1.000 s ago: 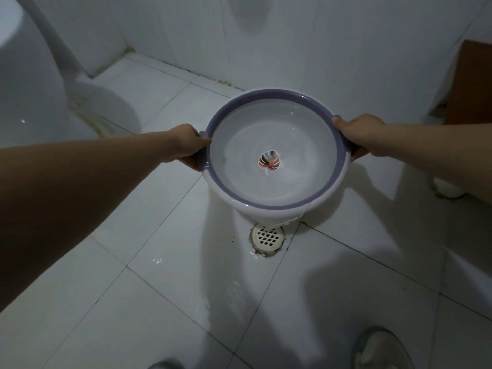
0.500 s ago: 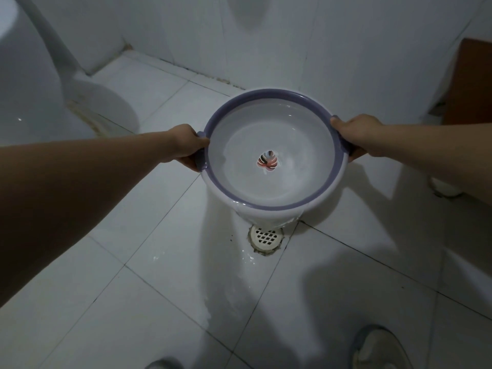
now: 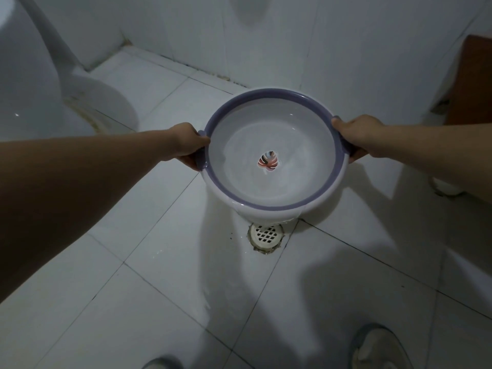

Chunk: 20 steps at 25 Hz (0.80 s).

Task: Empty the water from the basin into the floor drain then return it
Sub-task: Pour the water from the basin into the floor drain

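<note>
A round white basin (image 3: 300, 145) with a purple rim and a small leaf picture at its centre hangs above the floor, tilted toward me. My left hand (image 3: 187, 145) grips its left handle and my right hand (image 3: 356, 137) grips its right handle. A thin film of water lies low in the basin near the front lip. The white grated floor drain (image 3: 266, 237) sits just below the basin's front edge. Wet streaks run over the tile beside the drain.
A white toilet (image 3: 40, 83) stands at the left. White tiled walls close off the back. A brown wooden piece (image 3: 471, 83) stands at the right edge. My two shoes (image 3: 378, 347) are at the bottom of the view on the tile floor (image 3: 133, 288).
The basin has levelled slightly and no water stream falls from its front lip now. Both hands keep their grip on the handles.
</note>
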Motion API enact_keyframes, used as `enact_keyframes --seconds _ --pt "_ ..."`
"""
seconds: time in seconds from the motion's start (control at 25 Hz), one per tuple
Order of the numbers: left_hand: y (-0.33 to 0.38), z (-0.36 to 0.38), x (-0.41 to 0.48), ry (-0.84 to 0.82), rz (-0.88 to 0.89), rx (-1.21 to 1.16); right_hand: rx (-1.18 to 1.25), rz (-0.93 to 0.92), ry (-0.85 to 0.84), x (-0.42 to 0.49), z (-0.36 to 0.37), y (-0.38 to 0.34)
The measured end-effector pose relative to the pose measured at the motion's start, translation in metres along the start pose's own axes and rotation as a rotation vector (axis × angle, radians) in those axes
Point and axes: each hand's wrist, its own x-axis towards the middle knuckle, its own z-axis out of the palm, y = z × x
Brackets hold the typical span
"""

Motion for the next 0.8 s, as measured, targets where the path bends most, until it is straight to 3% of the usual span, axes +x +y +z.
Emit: enact_keyframes --seconds 0.8 --pt "-0.0003 0.0036 0.0051 -0.006 0.000 0.007 -0.004 0.022 0.000 -0.0028 0.0036 0.0049"
